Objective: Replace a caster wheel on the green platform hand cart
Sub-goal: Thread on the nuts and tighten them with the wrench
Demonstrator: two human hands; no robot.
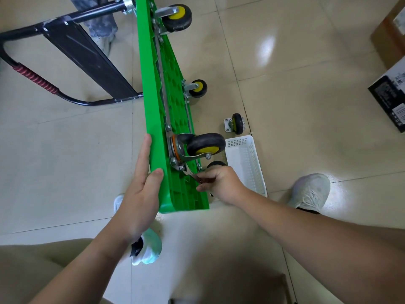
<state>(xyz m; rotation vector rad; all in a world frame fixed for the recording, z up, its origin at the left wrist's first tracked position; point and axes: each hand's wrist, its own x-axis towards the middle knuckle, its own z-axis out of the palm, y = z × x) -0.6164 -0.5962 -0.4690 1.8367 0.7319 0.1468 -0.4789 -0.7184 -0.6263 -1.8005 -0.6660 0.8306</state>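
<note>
Bracing the tipped green cart [151, 95], left hand [142, 189] lies flat on its edge; right hand [219, 183] pinches a wrench [189, 173], seemingly on a nut under the mounted caster [206, 145] just beyond it.

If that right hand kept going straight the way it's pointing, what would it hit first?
The right hand holds a wrench aimed at a bolt beside the caster; it would likely meet that, against the green cart.
</note>
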